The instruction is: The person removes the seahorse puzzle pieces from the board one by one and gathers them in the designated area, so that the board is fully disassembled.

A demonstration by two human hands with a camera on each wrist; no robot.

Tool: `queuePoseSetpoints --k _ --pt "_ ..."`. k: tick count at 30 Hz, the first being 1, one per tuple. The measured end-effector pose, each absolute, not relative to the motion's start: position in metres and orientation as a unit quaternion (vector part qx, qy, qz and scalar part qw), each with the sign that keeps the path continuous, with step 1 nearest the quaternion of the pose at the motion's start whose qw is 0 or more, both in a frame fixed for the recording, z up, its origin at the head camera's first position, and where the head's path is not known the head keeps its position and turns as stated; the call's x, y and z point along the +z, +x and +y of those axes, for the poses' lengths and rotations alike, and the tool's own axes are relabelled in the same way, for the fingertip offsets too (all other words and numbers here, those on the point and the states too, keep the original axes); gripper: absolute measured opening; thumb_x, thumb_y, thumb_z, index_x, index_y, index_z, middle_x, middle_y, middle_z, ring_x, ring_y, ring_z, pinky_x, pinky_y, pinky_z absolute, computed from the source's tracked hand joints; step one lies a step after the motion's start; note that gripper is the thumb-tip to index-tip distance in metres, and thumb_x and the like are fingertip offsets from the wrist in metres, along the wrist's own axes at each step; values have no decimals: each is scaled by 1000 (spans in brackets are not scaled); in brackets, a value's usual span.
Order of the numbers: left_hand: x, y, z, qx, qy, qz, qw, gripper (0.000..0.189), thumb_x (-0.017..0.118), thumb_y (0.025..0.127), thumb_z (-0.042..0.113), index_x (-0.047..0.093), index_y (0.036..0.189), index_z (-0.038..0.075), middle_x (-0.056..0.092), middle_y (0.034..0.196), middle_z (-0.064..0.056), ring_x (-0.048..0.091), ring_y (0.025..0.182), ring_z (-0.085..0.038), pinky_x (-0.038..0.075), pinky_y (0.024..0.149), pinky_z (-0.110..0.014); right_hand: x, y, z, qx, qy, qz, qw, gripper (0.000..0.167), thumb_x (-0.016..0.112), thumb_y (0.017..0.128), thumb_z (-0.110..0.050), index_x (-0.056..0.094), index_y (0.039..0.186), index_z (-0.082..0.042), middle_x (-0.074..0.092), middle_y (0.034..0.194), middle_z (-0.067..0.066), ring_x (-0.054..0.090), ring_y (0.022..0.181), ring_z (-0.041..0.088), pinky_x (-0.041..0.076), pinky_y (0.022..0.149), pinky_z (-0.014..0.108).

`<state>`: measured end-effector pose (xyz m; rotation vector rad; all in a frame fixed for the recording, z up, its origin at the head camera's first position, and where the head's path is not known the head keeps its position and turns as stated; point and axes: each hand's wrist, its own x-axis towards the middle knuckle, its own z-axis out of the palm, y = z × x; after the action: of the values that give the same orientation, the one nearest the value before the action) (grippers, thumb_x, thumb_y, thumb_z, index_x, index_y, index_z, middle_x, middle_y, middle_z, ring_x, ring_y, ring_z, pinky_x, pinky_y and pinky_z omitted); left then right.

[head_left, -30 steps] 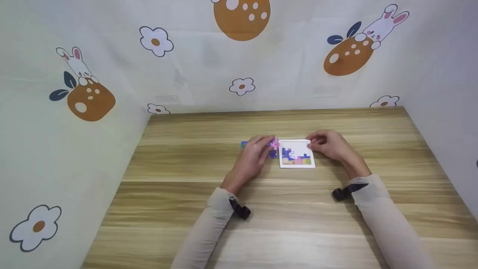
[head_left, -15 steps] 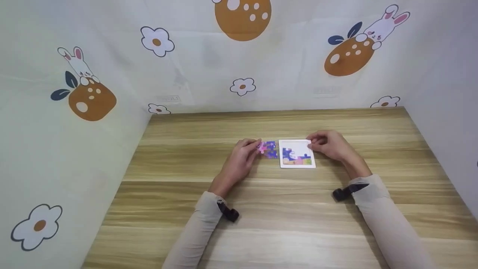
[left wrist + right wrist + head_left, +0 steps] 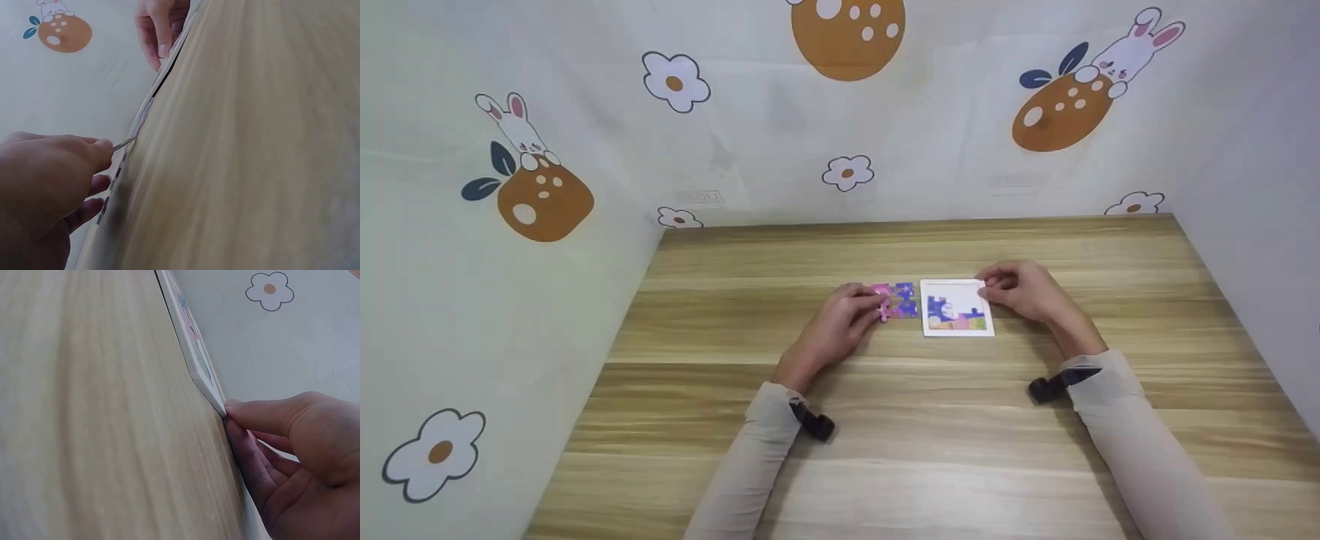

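Note:
A white puzzle frame [image 3: 958, 334] lies flat on the table, its lower part filled with blue, pink and green jigsaw pieces and its upper part bare white. My right hand [image 3: 1024, 291] pinches the frame's right edge between thumb and fingers, as the right wrist view shows. To the left of the frame, my left hand [image 3: 834, 324] pinches a pink puzzle piece [image 3: 884, 314] between thumb and index finger. In the left wrist view that thin piece [image 3: 122, 144] tilts up from the tabletop. Several purple puzzle pieces [image 3: 906, 301] lie between it and the frame; the left fingers partly cover the group.
The wood-grain table [image 3: 945, 420] runs up to a pale wall cloth [image 3: 765, 135] printed with flowers and rabbits. Each sleeve cuff carries a small black wrist camera, the left one [image 3: 814, 424] and the right one [image 3: 1050, 388] both above the table.
My left hand has drawn back left from beside the frame with the pink piece, uncovering the purple pieces, then shifted slightly at the group's left end. The right hand and frame stay put.

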<state>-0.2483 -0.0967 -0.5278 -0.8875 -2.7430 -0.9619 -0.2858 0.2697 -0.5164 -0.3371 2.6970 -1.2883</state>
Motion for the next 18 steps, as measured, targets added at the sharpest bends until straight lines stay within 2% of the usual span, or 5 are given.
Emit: queuePoseSetpoints --k 5,12,18 --pt "-528 -249 -101 -317 -293 -901 40 35 73 104 21 74 137 9 72 139 -12 64 133 -30 50 119 -44 -514 -284 269 -425 -121 895 60 31 80 98 -13 77 126 0 77 109 19 69 95 16 51 79 9" --pt "-526 -248 -101 -299 -296 -906 37 33 72 105 22 75 138 16 72 136 -9 62 133 -28 50 119 -45 -513 -283 269 -424 -121 895 63 31 80 98 -13 77 126 -1 77 111 20 70 97 19 51 80 10" --pt "-527 -247 -101 -287 -308 -906 36 25 71 106 21 80 128 17 73 134 -5 59 133 -27 47 120 -45 -515 -284 269 -422 -117 897 62 31 80 98 -12 77 127 -1 77 110 19 70 95 15 52 80 11"
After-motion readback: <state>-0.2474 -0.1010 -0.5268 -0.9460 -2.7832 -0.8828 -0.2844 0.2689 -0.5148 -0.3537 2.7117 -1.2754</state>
